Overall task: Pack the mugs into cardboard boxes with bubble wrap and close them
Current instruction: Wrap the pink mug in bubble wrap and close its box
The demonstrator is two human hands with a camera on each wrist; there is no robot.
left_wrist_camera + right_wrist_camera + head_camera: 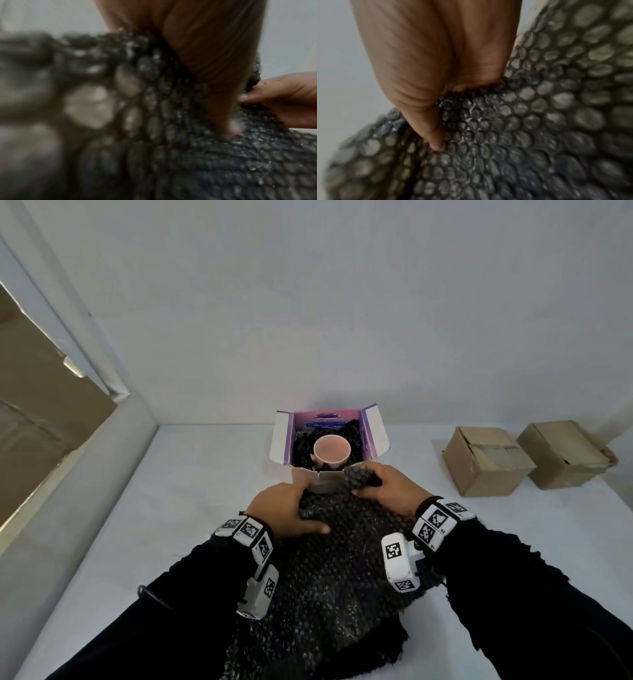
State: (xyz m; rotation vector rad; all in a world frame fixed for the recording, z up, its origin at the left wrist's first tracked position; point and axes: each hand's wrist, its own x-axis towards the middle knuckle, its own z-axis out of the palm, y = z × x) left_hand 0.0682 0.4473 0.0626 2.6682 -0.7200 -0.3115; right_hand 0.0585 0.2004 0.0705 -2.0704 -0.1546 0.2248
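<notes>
A pink mug [331, 453] stands upright in an open purple-and-white box [374, 429], on dark bubble wrap that lines the inside. A large sheet of dark bubble wrap [329, 570] runs from the box's near edge across the table toward me. My left hand [291, 510] grips the sheet's far left edge, thumb on top. My right hand [383, 486] holds a bunched fold of the sheet by the box's near flap [318, 475]. In the left wrist view the bubble wrap [223, 162] fills the frame. In the right wrist view my fingers [436, 138] pinch the wrap [522, 121].
Two brown cardboard boxes [486, 462] [565, 455] with their flaps down sit at the right on the white table [171, 508]. A white wall stands behind the open box. A white partition and a brown board [41, 405] border the left side.
</notes>
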